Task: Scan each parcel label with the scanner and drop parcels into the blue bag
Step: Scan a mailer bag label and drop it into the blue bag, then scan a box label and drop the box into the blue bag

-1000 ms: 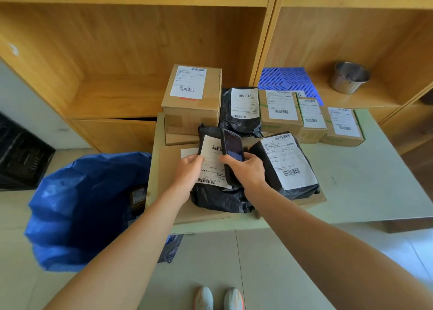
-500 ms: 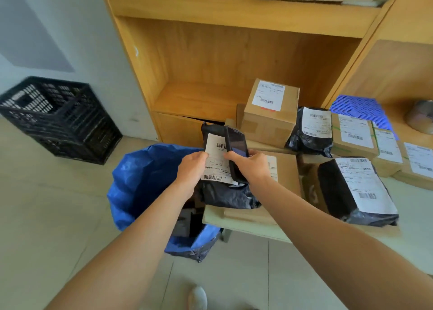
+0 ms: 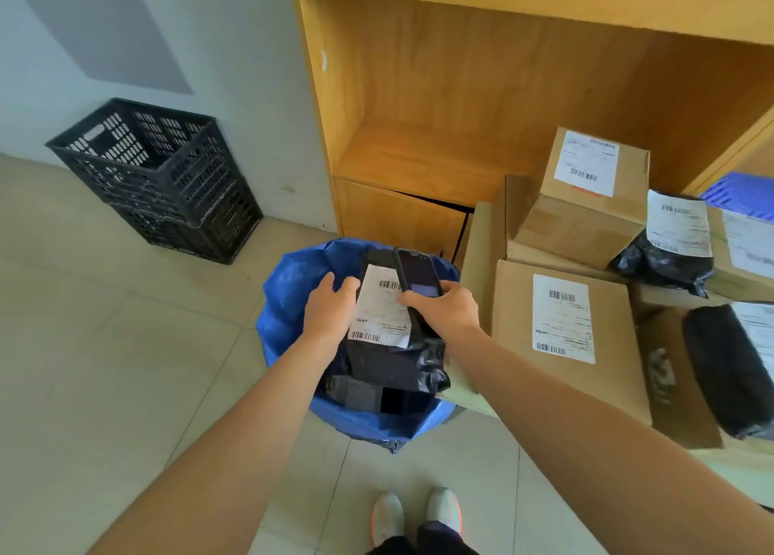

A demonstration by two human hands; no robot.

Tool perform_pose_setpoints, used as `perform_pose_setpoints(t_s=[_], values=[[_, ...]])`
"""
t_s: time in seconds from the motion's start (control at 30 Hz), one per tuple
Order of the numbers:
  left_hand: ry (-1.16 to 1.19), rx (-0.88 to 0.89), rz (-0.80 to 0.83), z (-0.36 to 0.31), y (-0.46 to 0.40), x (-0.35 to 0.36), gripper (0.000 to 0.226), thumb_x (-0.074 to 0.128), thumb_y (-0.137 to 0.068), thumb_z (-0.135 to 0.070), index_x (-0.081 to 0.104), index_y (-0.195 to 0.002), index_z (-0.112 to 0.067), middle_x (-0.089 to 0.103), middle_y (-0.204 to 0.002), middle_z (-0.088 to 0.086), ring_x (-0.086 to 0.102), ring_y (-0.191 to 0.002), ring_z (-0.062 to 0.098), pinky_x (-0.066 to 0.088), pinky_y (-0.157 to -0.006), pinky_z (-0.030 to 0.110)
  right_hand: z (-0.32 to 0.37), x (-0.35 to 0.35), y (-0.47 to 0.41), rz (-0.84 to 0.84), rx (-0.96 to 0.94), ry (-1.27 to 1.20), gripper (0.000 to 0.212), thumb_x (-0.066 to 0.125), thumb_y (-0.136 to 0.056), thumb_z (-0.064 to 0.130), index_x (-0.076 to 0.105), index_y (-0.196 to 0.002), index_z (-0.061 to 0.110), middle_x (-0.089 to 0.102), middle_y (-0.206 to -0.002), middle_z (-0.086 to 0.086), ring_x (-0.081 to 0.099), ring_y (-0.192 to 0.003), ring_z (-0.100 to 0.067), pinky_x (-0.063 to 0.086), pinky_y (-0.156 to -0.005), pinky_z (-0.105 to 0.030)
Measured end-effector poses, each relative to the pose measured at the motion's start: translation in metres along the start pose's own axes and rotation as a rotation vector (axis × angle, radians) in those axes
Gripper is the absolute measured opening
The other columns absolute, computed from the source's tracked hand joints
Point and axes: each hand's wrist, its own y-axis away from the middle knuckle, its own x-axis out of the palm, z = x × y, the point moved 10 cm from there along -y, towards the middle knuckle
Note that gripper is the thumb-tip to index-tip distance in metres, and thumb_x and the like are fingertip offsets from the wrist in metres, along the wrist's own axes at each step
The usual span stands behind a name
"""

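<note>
Wooden shelving point(image 3: 481, 93) fills twelve to two o'clock, and stacked black crates point(image 3: 163, 177) sit at ten. The blue bag point(image 3: 289, 303) gapes open at centre. Above its mouth hangs a black parcel point(image 3: 393, 361), label up. The left hand point(image 3: 331, 311) grips the parcel's nine o'clock edge; the right hand point(image 3: 444, 309) clasps the scanner point(image 3: 419, 282) against its label.

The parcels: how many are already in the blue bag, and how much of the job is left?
Done: at least one dark parcel lies in the blue bag.

In hand: the left hand holds a black poly parcel over the bag; the right hand holds the scanner against it.

Left: several labelled boxes and poly parcels wait on the table.
</note>
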Motion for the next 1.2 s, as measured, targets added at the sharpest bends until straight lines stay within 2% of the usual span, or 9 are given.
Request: perform_pose_setpoints(t_s=[0.07, 0.13, 0.2, 0.33, 0.57, 0.67, 0.8, 0.97, 1.2], values=[[0.012, 0.007, -0.030, 0.009, -0.009, -0.014, 0.050, 0.046, -0.099, -0.035, 0.044, -0.147, -0.025, 0.049, -0.145, -0.005, 0.044, -0.134, 0.022, 0.033, -0.097, 0.029, -0.004, -0.002, -0.004, -0.005, -0.002, 0.081, 0.063, 0.090, -0.065, 0.045, 0.063, -0.117, 0.021, 0.071, -0.100, 0.004, 0.069, -0.088, -0.017, 0.060, -0.079, -0.035], [0.015, -0.017, -0.020, 0.016, -0.014, -0.022, 0.059, 0.045, -0.098, -0.039, 0.033, -0.154, -0.026, 0.035, -0.157, -0.006, 0.034, -0.143, 0.021, 0.028, -0.113, 0.035, -0.007, -0.006, -0.006, 0.005, -0.009, 0.135, 0.062, 0.089, -0.067, 0.043, 0.062, -0.118, 0.022, 0.070, -0.101, 0.004, 0.068, -0.087, -0.016, 0.057, -0.071, -0.031], [0.016, -0.065, -0.009, 0.023, -0.016, -0.027, 0.056, 0.045, -0.096, -0.041, 0.041, -0.149, -0.026, 0.043, -0.151, -0.004, 0.041, -0.137, 0.022, 0.036, -0.112, 0.043, -0.007, -0.009, -0.007, 0.029, -0.016, 0.169, 0.056, 0.088, -0.069, 0.042, 0.063, -0.114, 0.022, 0.069, -0.097, 0.004, 0.067, -0.084, -0.014, 0.056, -0.067, -0.029], [0.061, -0.153, 0.044, 0.029, -0.013, -0.021, 0.038, 0.045, -0.097, -0.042, 0.054, -0.130, -0.026, 0.057, -0.130, -0.003, 0.054, -0.118, 0.020, 0.047, -0.095, 0.041, -0.010, -0.008, -0.010, 0.049, -0.033, 0.229, 0.055, 0.089, -0.068, 0.043, 0.063, -0.113, 0.023, 0.069, -0.096, 0.004, 0.066, -0.082, -0.013, 0.058, -0.070, -0.029], [0.056, -0.108, 0.057, 0.008, -0.005, 0.007, 0.030, 0.046, -0.097, -0.040, 0.056, -0.121, -0.026, 0.061, -0.122, -0.002, 0.057, -0.114, 0.020, 0.048, -0.096, 0.044, -0.005, -0.029, 0.001, 0.041, -0.095, 0.252, 0.097, 0.088, -0.067, 0.046, 0.044, -0.149, 0.017, 0.061, -0.116, 0.003, 0.063, -0.097, -0.017, 0.056, -0.073, -0.028], [0.044, -0.069, 0.068, -0.013, 0.001, 0.033, 0.029, 0.045, -0.099, -0.039, 0.057, -0.120, -0.024, 0.061, -0.121, -0.001, 0.058, -0.112, 0.020, 0.049, -0.093, 0.043, 0.001, -0.057, 0.007, -0.003, -0.128, 0.293, 0.095, 0.088, -0.060, 0.051, 0.051, -0.141, 0.020, 0.066, -0.118, -0.001, 0.067, -0.098, -0.021, 0.062, -0.080, -0.036], [0.022, -0.022, 0.118, -0.044, 0.018, 0.077, 0.028, 0.045, -0.097, -0.041, 0.058, -0.114, -0.023, 0.062, -0.121, 0.002, 0.059, -0.110, 0.021, 0.050, -0.094, 0.045, 0.006, -0.105, 0.014, -0.045, -0.149, 0.340, 0.064, 0.088, -0.063, 0.047, 0.053, -0.111, 0.024, 0.065, -0.100, 0.002, 0.065, -0.091, -0.020, 0.061, -0.076, -0.036], [0.011, 0.025, 0.148, -0.077, 0.048, 0.132, 0.026, 0.046, -0.098, -0.041, 0.056, -0.114, -0.022, 0.061, -0.121, 0.003, 0.058, -0.111, 0.022, 0.050, -0.093, 0.045, 0.007, -0.177, 0.019, -0.079, -0.215, 0.420, 0.071, 0.087, -0.059, 0.052, 0.059, -0.119, 0.025, 0.068, -0.100, 0.004, 0.066, -0.091, -0.017, 0.059, -0.067, -0.030], [-0.009, 0.073, 0.211, -0.106, 0.100, 0.220, 0.039, 0.041, -0.100, -0.043, 0.051, -0.132, -0.025, 0.057, -0.125, -0.001, 0.056, -0.112, 0.019, 0.048, -0.089, 0.042, -0.008, -0.286, 0.024, -0.081, -0.208, 0.693, 0.076, 0.088, -0.058, 0.057, 0.055, -0.116, 0.020, 0.066, -0.100, 0.001, 0.064, -0.087, -0.019, 0.060, -0.073, -0.036]])
